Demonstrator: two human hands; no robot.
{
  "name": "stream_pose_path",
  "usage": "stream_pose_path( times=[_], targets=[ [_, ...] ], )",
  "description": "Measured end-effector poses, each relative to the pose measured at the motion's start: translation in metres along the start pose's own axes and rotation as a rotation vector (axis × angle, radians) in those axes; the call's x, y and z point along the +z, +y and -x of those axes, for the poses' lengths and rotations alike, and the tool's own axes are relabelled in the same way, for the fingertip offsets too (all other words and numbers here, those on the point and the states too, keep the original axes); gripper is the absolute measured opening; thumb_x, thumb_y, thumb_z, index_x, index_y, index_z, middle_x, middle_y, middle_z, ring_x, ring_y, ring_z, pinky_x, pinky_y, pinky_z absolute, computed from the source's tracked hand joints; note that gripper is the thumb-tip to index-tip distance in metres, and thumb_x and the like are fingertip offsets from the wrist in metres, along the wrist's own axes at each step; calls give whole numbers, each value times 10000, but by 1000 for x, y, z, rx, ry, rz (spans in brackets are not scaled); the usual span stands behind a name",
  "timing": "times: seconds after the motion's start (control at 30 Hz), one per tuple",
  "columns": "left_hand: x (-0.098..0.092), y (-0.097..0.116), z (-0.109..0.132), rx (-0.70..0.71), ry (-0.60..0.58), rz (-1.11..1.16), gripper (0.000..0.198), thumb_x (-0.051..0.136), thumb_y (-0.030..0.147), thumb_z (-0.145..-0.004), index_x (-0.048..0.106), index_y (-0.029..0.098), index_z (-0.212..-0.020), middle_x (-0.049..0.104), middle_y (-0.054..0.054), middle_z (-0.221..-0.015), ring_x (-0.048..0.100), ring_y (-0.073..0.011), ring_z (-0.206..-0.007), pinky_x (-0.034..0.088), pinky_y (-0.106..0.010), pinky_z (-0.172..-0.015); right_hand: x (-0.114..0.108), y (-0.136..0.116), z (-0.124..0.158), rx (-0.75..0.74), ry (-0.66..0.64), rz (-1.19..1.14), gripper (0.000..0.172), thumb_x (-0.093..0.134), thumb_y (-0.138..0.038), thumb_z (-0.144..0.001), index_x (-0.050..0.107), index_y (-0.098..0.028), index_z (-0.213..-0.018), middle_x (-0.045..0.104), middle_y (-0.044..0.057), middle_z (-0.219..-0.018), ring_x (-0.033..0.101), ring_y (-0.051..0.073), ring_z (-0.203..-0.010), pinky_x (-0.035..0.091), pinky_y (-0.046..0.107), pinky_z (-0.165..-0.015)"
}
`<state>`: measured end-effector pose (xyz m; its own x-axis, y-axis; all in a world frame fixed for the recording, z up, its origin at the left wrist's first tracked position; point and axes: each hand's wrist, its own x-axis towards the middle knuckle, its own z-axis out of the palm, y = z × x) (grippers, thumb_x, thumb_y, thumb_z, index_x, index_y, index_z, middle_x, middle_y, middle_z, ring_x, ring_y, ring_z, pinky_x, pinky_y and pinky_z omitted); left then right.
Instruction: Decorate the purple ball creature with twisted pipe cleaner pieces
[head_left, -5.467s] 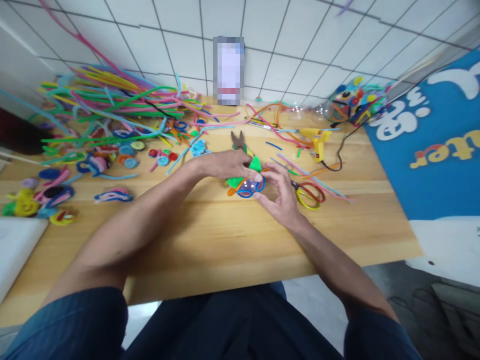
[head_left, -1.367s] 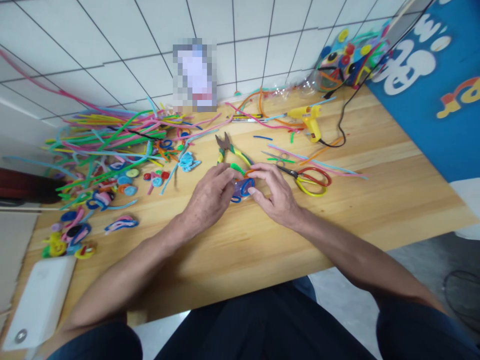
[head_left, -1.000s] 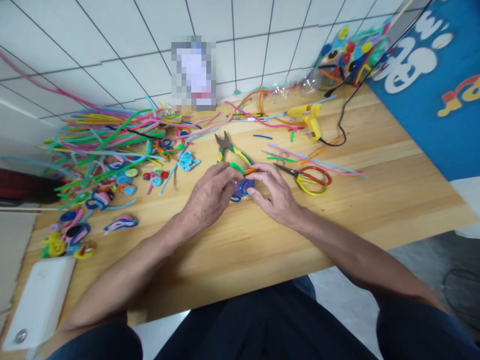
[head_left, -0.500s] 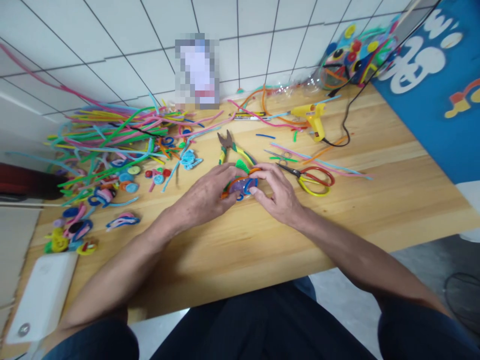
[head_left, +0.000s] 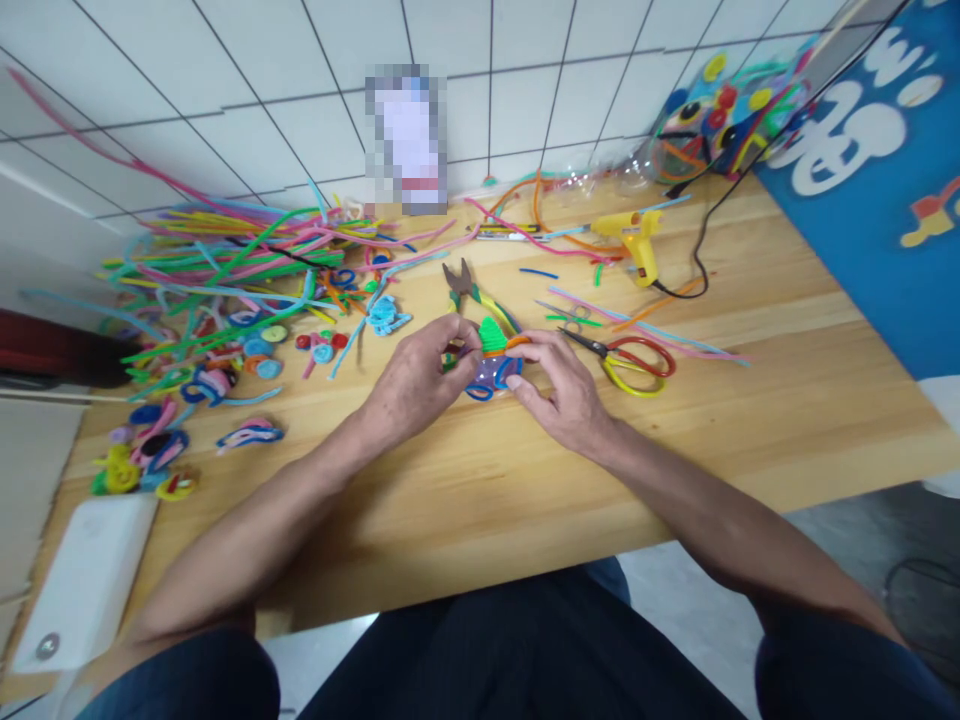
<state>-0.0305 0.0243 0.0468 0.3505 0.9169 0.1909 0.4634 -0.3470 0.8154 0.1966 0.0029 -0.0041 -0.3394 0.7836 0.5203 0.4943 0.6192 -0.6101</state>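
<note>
A small craft piece [head_left: 491, 370] sits between my hands, with a clear purplish body, blue rings at its lower edge, an orange band and a green cone on top. My left hand [head_left: 431, 370] is at its left side, thumb and fingers pinched together; what lies between the fingertips is too small to tell. My right hand [head_left: 559, 385] holds the piece from the right, fingers on the orange band and thumb by a blue ring. Pliers [head_left: 480, 295] with green and yellow handles lie just behind the piece.
Scissors [head_left: 634, 360] and a yellow glue gun [head_left: 634, 240] lie to the right. Pipe cleaners [head_left: 240, 250] are heaped at the back left, with small craft parts [head_left: 157, 445] in front. A white power bank [head_left: 86, 580] lies at the near left corner.
My left hand has drawn back a little from the piece and its fingers have come together, so more of the green cone and purplish body shows. The view has shifted slightly.
</note>
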Motion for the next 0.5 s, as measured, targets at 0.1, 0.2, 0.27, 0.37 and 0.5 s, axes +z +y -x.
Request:
stream_pose_path(
  times=[0.1,0.2,0.27,0.37,0.5],
  targets=[
    [-1,0,-1,-23,-12,30,50,619,255,-942,634,208,-934,721,-37,-956,694,-177,-890,607,-375,-900,0,0,0,-14,7,4,257,611,-334,-1040,617,-264,-1287,687,119,-1296,644,294,-1285,552,534,-1079],
    [-2,-3,-2,-36,-25,91,66,628,272,-936,628,207,-928,725,-41,-976,696,-173,-895,604,-368,-894,0,-1,0,-27,10,3,274,626,-341,-1033,609,-262,-1294,685,119,-1300,642,297,-1287,554,535,-1075],
    [-3,-6,-3,-51,-24,129,90,655,292,-916,623,209,-934,723,-39,-987,695,-172,-892,605,-363,-882,1,-1,0,-22,2,-3,313,659,-371,-1012,601,-268,-1302,679,121,-1314,642,307,-1286,555,542,-1068],
    [-3,-9,-4,-98,-38,188,185,725,329,-868,630,209,-973,727,-37,-992,696,-176,-883,603,-358,-861,1,-1,-1,-13,1,-9,383,719,-415,-967,588,-273,-1299,677,126,-1317,645,321,-1272,561,546,-1050],
    [-6,-6,-7,-172,-150,289,241,755,376,-846,665,186,-963,728,-28,-926,673,-156,-778,574,-311,-750,3,-1,-1,-31,40,-17,408,763,-402,-925,576,-268,-1262,686,125,-1275,665,315,-1224,571,526,-1020]
  ],
)
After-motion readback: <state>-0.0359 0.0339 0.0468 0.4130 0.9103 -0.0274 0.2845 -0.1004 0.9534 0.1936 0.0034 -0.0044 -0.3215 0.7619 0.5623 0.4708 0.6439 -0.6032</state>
